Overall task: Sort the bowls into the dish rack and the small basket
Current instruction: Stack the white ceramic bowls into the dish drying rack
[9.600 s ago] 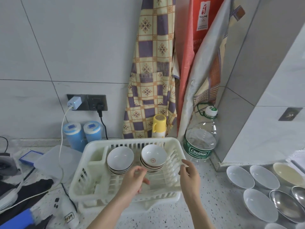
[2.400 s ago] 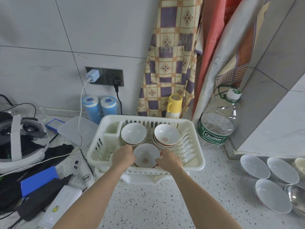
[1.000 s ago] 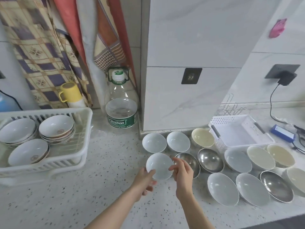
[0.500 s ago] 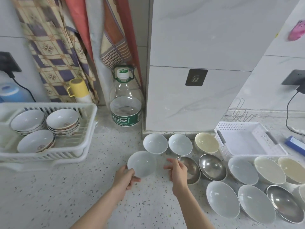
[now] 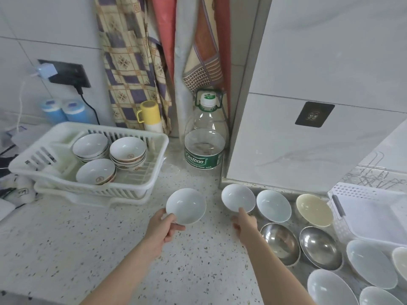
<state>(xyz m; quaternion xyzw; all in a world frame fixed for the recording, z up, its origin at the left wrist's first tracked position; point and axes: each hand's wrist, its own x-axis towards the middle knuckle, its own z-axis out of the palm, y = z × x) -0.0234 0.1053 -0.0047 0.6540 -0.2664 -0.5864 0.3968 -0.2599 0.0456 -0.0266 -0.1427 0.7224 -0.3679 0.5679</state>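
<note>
My left hand grips the near rim of a plain white bowl, held just above the counter to the right of the white dish rack. The rack holds patterned bowls in three piles. My right hand pinches the near rim of a second white bowl, the leftmost of the row by the wall. The small white basket stands at the far right, nothing visible inside it.
Another white bowl, a cream bowl, two steel bowls and several shallow white bowls crowd the counter on the right. A large water bottle and a yellow cup stand by the wall corner.
My left hand has carried its white bowl leftward, toward the dish rack. My right hand has reached to the back row and taken the rim of the leftmost white bowl. The view has swung left.
</note>
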